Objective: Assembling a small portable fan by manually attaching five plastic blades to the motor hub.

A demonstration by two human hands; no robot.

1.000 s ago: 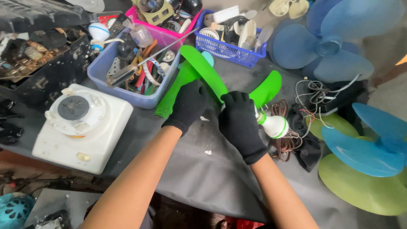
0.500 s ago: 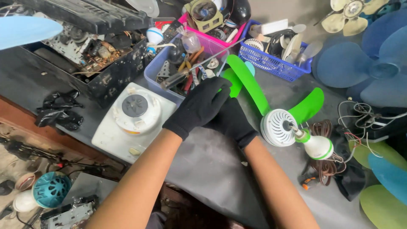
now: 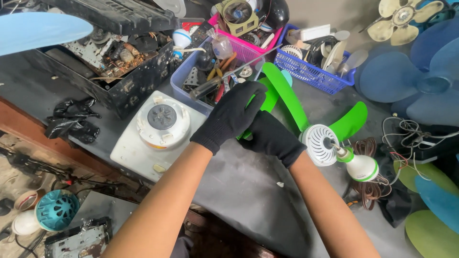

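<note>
Both gloved hands, the left hand (image 3: 233, 116) over the right hand (image 3: 271, 137), were closed around one blade of the green fan (image 3: 306, 122) lying on the grey table (image 3: 239, 191) beside the white base (image 3: 160, 131). A firm grip near the white hub (image 3: 319, 145) probably suited best, keeping the blade from bending.

Lighting: even, soft daylight, moderately bright; shadows faint. Glare: mild sheen on the white appliance base (image 3: 155, 136) at 9 o'clock. Focus: centre sharp; blue blade (image 3: 40, 29) at 10 o'clock slightly blurred. Edges: wide-angle bending.
</note>
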